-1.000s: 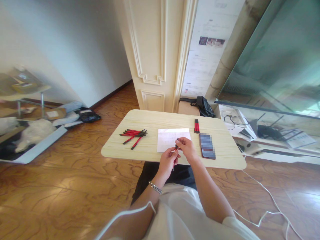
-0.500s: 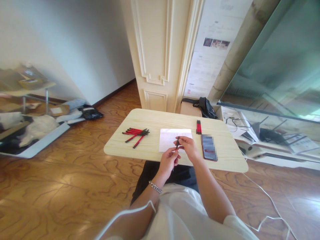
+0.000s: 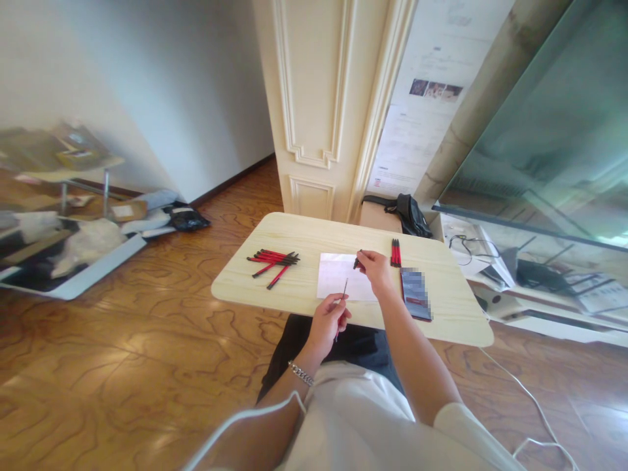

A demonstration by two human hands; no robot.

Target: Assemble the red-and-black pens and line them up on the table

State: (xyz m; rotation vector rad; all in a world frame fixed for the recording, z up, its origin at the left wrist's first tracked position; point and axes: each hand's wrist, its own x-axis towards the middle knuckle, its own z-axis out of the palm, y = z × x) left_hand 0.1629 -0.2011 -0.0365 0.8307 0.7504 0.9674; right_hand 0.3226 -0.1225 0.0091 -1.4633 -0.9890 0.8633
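Observation:
In my left hand (image 3: 330, 319), closed near the table's front edge, a thin pen refill (image 3: 346, 286) stands up from between the fingertips. Whatever lies deeper in that hand is mostly hidden by the fingers. My right hand (image 3: 373, 268) pinches a short black pen part (image 3: 356, 261) above the sheet of white paper (image 3: 330, 275), apart from the refill. To the left, a loose pile of red and black pens (image 3: 272, 258) lies on the table. Several more pens (image 3: 395, 252) lie side by side at the right, just beyond a phone (image 3: 416, 294).
The pale wooden table (image 3: 294, 229) has rounded corners. A black bag (image 3: 413, 216) rests behind it. A white cable (image 3: 524, 386) runs across the floor at the right. On the left, an open box (image 3: 98, 268) with packaging stands on the floor.
My right hand has moved up and away from my left, taking the black pen part with it. The thin refill now shows bare above my left fingers. The view has shifted slightly.

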